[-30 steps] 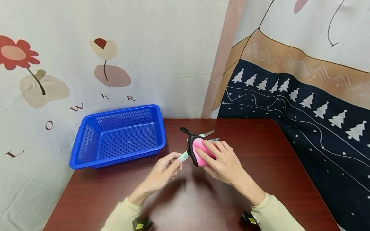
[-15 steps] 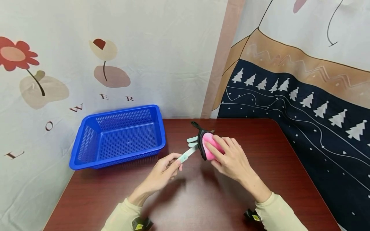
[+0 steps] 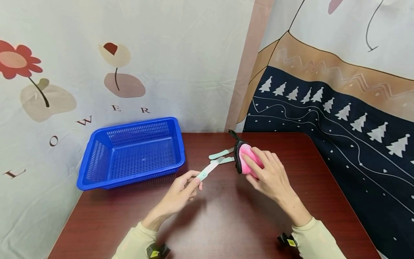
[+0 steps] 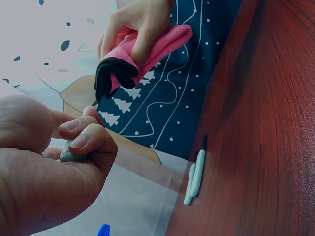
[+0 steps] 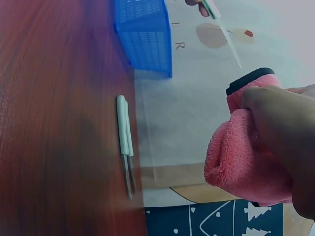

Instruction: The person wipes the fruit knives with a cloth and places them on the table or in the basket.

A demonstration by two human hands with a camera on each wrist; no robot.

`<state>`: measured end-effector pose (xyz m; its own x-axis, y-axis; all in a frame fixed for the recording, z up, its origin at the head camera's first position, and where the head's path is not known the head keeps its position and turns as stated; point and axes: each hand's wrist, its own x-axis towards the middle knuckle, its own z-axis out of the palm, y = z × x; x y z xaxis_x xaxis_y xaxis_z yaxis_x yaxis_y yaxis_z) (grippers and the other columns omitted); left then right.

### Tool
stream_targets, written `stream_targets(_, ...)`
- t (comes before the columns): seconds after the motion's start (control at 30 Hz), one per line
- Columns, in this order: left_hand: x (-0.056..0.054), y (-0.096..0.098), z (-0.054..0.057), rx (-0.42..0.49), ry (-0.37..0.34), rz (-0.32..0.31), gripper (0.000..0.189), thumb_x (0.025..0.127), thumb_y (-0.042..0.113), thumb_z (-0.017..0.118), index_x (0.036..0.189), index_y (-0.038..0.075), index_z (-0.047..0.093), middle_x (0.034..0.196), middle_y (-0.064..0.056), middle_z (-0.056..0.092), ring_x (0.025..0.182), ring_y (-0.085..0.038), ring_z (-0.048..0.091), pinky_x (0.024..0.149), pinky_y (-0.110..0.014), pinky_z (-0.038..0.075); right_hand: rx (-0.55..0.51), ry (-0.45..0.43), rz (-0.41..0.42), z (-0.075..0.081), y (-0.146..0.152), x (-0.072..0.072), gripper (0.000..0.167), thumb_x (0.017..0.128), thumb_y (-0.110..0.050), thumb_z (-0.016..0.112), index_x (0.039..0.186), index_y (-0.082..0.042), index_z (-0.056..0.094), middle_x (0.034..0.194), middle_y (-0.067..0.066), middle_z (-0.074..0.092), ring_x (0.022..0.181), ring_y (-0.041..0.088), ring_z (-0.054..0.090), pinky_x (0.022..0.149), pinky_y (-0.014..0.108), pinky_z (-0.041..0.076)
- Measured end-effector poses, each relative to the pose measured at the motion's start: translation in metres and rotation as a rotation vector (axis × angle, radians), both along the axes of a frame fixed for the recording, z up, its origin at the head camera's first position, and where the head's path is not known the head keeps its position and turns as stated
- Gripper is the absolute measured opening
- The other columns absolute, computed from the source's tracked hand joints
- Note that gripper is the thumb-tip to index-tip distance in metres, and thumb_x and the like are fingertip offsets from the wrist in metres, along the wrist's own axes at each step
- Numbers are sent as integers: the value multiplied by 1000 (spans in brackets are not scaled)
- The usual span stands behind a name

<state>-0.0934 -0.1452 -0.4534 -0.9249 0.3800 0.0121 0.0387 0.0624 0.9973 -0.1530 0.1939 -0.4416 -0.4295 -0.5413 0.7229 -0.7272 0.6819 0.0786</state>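
My left hand [image 3: 181, 194] grips a small knife [image 3: 211, 167] by its mint-green handle, the blade pointing up and to the right. In the left wrist view the fingers curl round the handle, and only its butt end shows. My right hand [image 3: 271, 176] pinches a folded pink cloth [image 5: 241, 152] with black edging and a black hanging loop. In the right wrist view the cloth sits beyond the held blade's tip, apart from it. Two more mint-handled knives [image 3: 218, 154] lie side by side on the table behind the held knife; the cloth partly hides their blades in the head view.
A blue perforated basket [image 3: 139, 133] stands at the back left of the dark red wooden table [image 3: 223, 223]. Printed fabric [image 3: 194, 72] hangs behind the table, and a navy tree-patterned part [image 3: 323, 115] runs along its right side.
My right hand has drawn the cloth rightward and away off the knife's blade, uncovering it. The two lying knives' handles have come into view. My left hand has hardly moved.
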Motion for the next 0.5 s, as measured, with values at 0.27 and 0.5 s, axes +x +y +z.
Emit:
stream_targets(0.27, -1, 1, 1, 0, -12, 9, 22, 121, 14, 48, 129, -1, 61, 91, -2, 59, 60, -3, 39, 53, -18, 34, -49, 78, 131, -4, -23, 6, 44, 108, -31, 60, 144, -12, 76, 137, 25, 72, 105, 38, 68, 84, 53, 59)
stream_targets(0.5, -1, 5, 2, -14, -14, 7, 24, 122, 17, 47, 126, -2, 61, 86, -1, 55, 58, -3, 38, 52, -19, 34, 36, 106, 191, -5, -49, 15, 43, 110, -37, 61, 144, -16, 76, 138, 21, 74, 111, 35, 69, 89, 49, 61)
